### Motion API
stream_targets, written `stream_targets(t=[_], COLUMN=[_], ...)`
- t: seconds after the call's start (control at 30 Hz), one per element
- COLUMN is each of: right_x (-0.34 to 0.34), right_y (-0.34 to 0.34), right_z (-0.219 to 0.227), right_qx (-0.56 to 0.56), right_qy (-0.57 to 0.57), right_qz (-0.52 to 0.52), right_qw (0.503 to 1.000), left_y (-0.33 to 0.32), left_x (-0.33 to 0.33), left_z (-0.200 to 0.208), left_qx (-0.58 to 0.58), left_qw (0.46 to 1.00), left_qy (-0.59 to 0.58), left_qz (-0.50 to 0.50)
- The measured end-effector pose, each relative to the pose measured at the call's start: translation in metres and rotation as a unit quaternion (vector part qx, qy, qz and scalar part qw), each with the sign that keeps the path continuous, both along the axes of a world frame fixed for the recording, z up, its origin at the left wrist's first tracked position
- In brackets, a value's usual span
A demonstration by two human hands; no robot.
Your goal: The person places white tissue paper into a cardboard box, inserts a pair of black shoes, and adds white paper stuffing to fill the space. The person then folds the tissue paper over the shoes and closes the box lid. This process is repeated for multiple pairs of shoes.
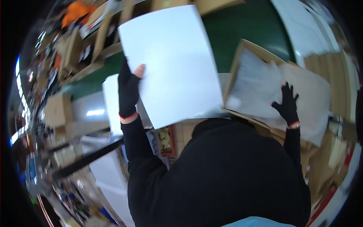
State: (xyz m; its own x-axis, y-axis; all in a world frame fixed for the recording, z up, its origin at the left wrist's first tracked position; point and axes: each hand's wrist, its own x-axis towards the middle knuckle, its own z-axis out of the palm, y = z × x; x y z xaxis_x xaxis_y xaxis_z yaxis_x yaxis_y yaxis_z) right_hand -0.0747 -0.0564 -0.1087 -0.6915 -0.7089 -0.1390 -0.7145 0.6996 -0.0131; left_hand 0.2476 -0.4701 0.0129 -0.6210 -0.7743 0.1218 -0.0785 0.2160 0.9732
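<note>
White sheet [174,68] is gripped at its left edge by the left hand [129,89], thumb laid over the face, other fingers hidden behind; most of the sheet is spread up and to the right of that hand. Edge grip is probably used so the sheet is kept flat and uncreased. Right hand [288,105] is spread wide, nothing grasped, palm down over pale liner paper [253,85]; contact is likely, probably so the paper is held flat, but cannot be confirmed. Liner is draped over the cardboard box [261,52], whose wall is seen up-left of the right hand. Green bench [245,28] lies beyond both hands. Left forearm is raised nearly upright, wrist roughly straight; right forearm is extended forward, fingers pointed away. Fingerless black gloves are worn.
</note>
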Motion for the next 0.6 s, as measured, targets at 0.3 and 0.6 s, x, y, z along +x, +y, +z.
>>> stream_targets(t=[0.3, 0.6], right_x=[0.014, 0.039], right_y=[0.080, 0.125], right_z=[-0.001, 0.001], right_qx=[0.014, 0.007], right_qy=[0.011, -0.008], right_qz=[-0.157, -0.252], right_qw=[0.988, 0.968], left_y=[0.161, 0.179], left_x=[-0.219, -0.253], left_z=[-0.203, -0.192], left_qx=[-0.164, -0.159], left_qw=[0.932, 0.929], left_qy=[-0.154, -0.175], left_qz=[-0.286, -0.286])
